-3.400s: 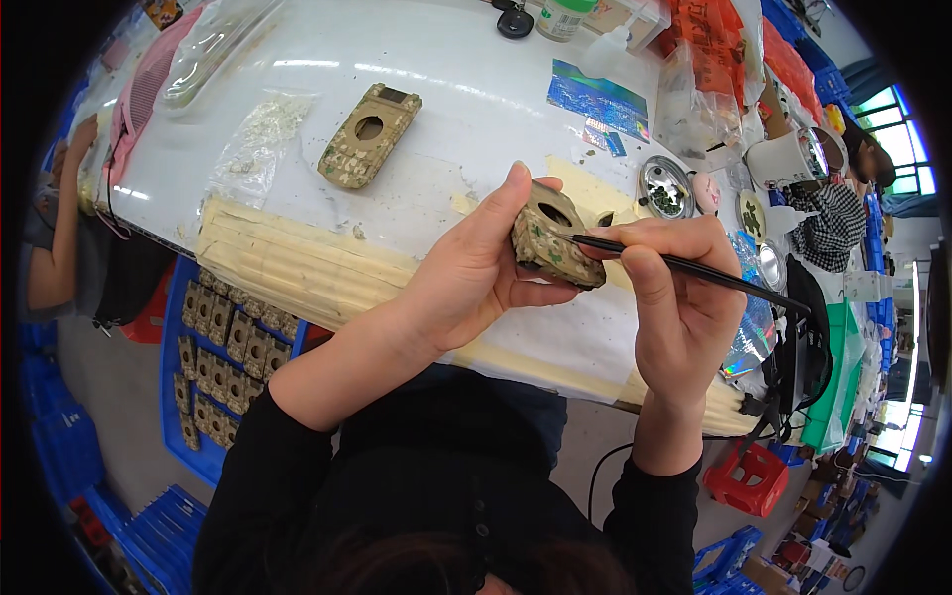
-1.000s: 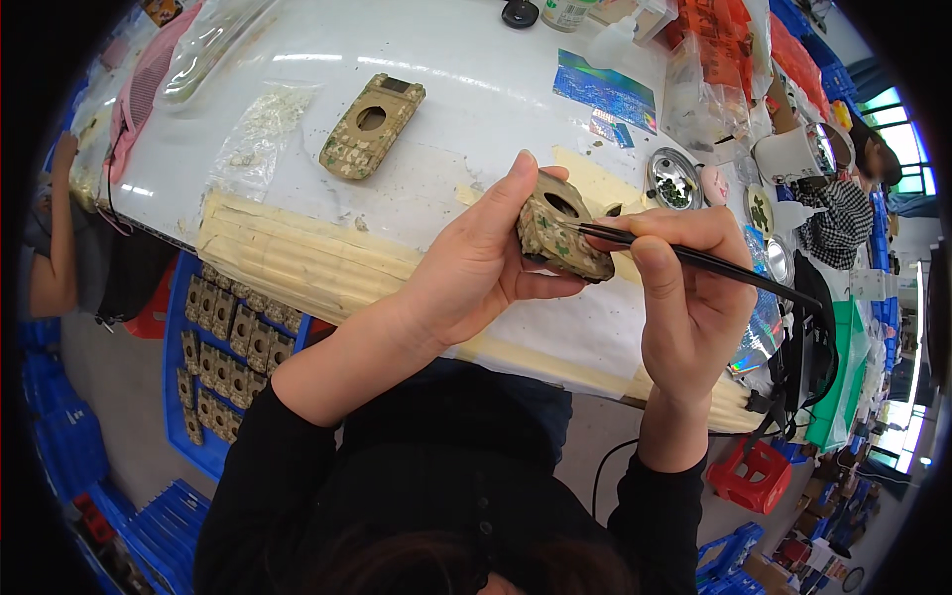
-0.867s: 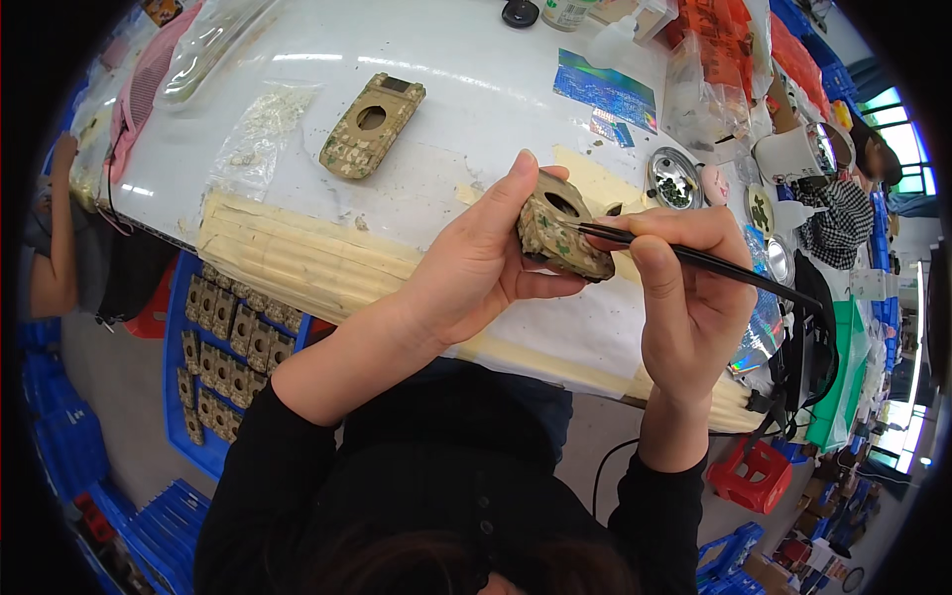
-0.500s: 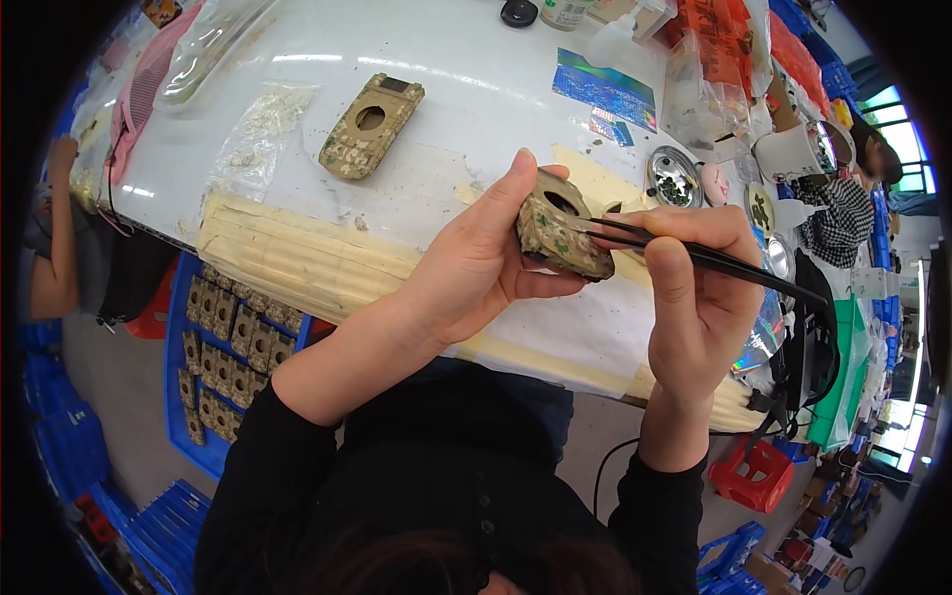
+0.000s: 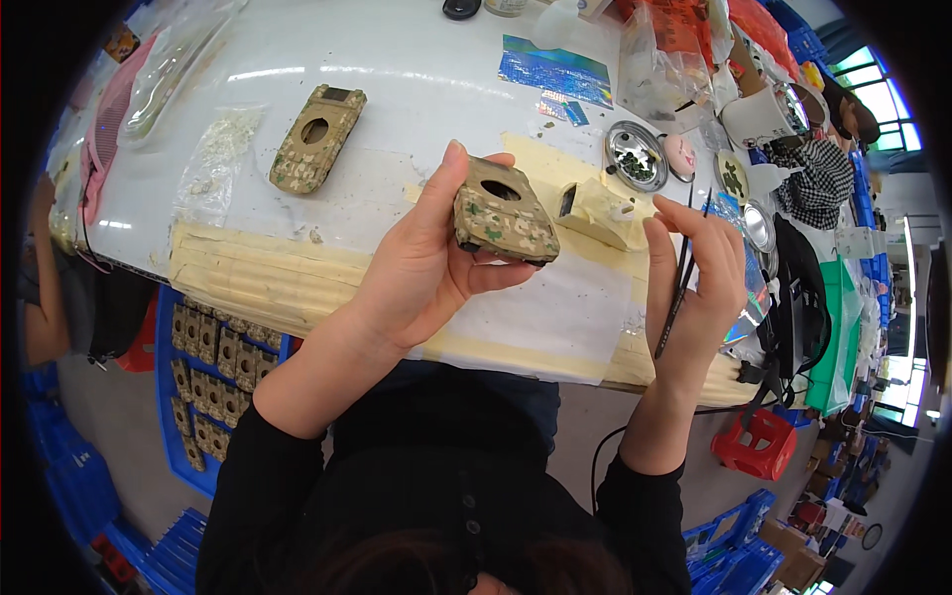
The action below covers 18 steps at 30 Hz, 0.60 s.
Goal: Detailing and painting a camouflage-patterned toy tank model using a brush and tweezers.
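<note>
My left hand (image 5: 402, 273) is closed around a camouflage model tank hull (image 5: 508, 220), tilted so that the round hole in its top shows. To its right, over the table edge, my right hand (image 5: 706, 283) keeps black tweezers (image 5: 677, 297) tucked against the palm, tips pointing up and away from the hull. The thumb and index finger are raised and apart from each other. Beyond my hands lies a round metal dish (image 5: 612, 141) of small dark green pieces. A tape-covered block (image 5: 602, 214) sits between the hull and my right hand. A second hull (image 5: 317, 141) rests farther left.
Below the table on the left, a blue crate (image 5: 201, 478) holds rows of similar hulls. Holographic sheets (image 5: 555, 71), a pink oval object (image 5: 679, 156) and plastic bags (image 5: 662, 74) lie toward the back. Another person's arm (image 5: 45, 297) shows at far left. A red stool (image 5: 754, 443) stands right.
My right hand has drawn the tweezers away from the hull and turned them back into the palm, lifting thumb and index finger. The view has shifted, uncovering the tape-covered block.
</note>
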Tool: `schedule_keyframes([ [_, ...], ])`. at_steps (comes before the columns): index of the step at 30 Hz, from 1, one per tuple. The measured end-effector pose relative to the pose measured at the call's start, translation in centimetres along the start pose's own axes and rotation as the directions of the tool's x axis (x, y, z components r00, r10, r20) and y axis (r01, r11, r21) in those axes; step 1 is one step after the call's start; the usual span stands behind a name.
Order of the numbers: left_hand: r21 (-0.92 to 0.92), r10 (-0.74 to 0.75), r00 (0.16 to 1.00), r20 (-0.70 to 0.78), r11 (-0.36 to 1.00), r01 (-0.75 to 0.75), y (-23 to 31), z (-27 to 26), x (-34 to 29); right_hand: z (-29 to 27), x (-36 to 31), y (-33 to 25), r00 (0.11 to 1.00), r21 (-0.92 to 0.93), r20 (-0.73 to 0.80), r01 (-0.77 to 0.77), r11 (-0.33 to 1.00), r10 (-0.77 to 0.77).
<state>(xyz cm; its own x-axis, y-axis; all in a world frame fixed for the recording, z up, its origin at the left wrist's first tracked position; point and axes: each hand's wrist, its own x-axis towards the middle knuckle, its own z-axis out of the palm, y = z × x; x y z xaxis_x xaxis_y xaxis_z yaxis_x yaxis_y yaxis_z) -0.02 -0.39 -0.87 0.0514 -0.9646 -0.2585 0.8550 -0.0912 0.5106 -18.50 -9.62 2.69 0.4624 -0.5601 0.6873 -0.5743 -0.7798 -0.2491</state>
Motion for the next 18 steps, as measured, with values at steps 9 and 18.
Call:
schedule_keyframes([
  [9,-0.001,0.016,1.000,-0.016,1.000,-0.016,-0.2,-0.2,0.2,1.2,0.4,0.6,0.998,-0.027,0.027,0.051,0.998,-0.050],
  [18,0.011,-0.008,1.000,-0.029,1.000,0.009,0.0,0.2,0.0,-1.6,0.6,-2.7,0.981,0.465,-0.187,0.037,0.884,0.057],
])
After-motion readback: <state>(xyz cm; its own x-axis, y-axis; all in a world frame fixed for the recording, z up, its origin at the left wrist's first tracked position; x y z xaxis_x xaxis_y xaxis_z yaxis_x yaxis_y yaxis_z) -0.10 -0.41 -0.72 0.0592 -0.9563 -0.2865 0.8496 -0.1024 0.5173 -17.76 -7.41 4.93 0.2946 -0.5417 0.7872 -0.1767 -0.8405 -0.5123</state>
